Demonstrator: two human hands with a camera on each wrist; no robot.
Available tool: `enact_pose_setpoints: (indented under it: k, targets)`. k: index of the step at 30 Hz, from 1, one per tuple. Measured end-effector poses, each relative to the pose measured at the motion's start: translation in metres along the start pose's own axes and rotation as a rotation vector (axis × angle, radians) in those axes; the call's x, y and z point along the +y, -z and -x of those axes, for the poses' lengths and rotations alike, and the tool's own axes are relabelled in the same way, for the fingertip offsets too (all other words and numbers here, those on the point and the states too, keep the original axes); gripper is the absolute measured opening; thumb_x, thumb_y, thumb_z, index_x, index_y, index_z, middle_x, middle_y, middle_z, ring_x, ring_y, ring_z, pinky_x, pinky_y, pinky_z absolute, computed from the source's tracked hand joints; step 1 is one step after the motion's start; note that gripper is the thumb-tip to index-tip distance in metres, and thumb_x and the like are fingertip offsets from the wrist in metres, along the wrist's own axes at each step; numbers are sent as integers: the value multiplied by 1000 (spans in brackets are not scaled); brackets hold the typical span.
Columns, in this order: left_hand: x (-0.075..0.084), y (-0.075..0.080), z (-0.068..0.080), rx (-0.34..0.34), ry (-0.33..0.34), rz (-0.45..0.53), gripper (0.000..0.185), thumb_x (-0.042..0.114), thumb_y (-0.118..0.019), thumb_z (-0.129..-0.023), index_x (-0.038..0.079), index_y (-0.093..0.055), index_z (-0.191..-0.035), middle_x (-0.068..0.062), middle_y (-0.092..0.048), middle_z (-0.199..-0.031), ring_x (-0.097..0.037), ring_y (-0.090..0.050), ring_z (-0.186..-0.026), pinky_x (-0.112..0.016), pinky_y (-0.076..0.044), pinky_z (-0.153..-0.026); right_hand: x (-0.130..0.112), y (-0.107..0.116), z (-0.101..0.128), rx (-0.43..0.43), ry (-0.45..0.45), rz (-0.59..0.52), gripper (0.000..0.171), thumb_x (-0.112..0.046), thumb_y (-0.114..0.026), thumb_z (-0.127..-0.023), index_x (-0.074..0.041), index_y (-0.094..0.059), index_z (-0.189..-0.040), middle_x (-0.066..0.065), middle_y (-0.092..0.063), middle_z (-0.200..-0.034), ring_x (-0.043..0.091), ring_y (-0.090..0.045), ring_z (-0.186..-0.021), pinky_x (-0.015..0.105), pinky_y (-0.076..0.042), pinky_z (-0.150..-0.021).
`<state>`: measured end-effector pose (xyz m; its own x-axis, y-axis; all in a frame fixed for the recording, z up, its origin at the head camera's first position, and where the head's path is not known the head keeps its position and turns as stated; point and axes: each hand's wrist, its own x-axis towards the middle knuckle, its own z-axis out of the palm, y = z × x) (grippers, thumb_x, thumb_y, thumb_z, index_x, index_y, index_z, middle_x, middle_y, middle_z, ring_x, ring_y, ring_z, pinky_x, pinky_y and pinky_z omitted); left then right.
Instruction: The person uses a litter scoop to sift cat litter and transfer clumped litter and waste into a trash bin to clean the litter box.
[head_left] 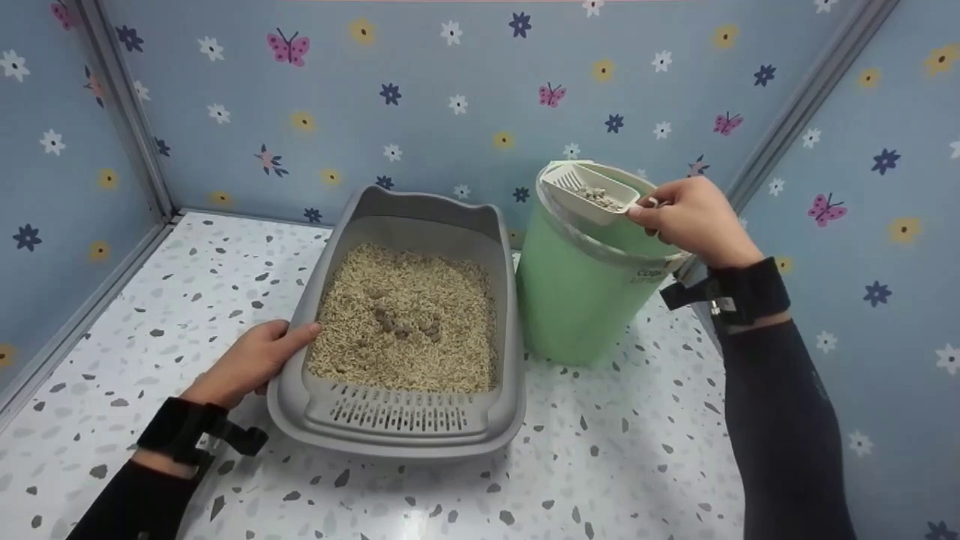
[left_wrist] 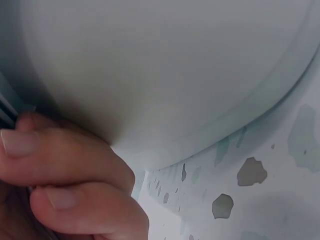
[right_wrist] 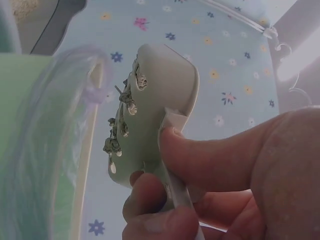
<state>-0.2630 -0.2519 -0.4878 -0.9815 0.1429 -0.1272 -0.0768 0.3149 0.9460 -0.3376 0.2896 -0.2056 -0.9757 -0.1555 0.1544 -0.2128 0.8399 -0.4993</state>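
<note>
A cream slotted litter scoop (head_left: pixel 583 207) is held over the green bin (head_left: pixel 577 300), its handle pinched between the thumb and fingers of my right hand (head_left: pixel 694 221). Pale litter clumps (head_left: pixel 600 197) lie in the scoop; in the right wrist view, bits (right_wrist: pixel 114 145) poke through its slots. My left hand (head_left: pixel 259 358) grips the left rim of the grey litter box (head_left: pixel 397 444), thumb over the edge. Curled fingers (left_wrist: pixel 85 160) show against the box's underside in the left wrist view. Beige pellet litter (head_left: pixel 405 277) fills the box, with darker clumps (head_left: pixel 394 324) near its middle.
A clear plastic liner (right_wrist: pixel 60 115) is folded over the bin's rim. The bin stands close against the box's right side on a speckled white surface (head_left: pixel 607 450). Flower-patterned blue panels (head_left: pixel 450 112) enclose the back and both sides.
</note>
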Motion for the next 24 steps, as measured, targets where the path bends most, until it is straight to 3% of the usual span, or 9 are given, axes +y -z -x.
enact_pose_setpoints:
  k: [8, 16, 24]
  targets:
    - [1, 0, -1, -3, 4, -8, 67, 64, -59, -111, -2, -56, -120, -5, -63, -79, -8, -47, -52, -25, -41, -43, 19, 2, -10, 20, -70, 69, 34, -33, -79, -106, 1, -82, -101, 5, -71, -78, 17, -57, -68, 29, -44, -58]
    - [1, 0, 1, 0, 11, -23, 65, 64, -58, -112, -1, -56, -118, -5, -62, -79, -9, -47, -51, -26, -40, -43, 26, -6, -16, 49, -88, 171, 38, -37, -81, -103, -4, -73, -85, -3, -50, -68, 17, -46, -64, 34, -40, -58]
    - [2, 0, -1, -4, 9, -11, 63, 63, -59, -112, 0, -56, -117, -4, -62, -78, -8, -47, -52, -24, -39, -43, 26, -11, -17, 101, -61, 307, 43, -36, -81, -104, -7, -64, -77, 1, -53, -68, 24, -50, -66, 40, -41, -62]
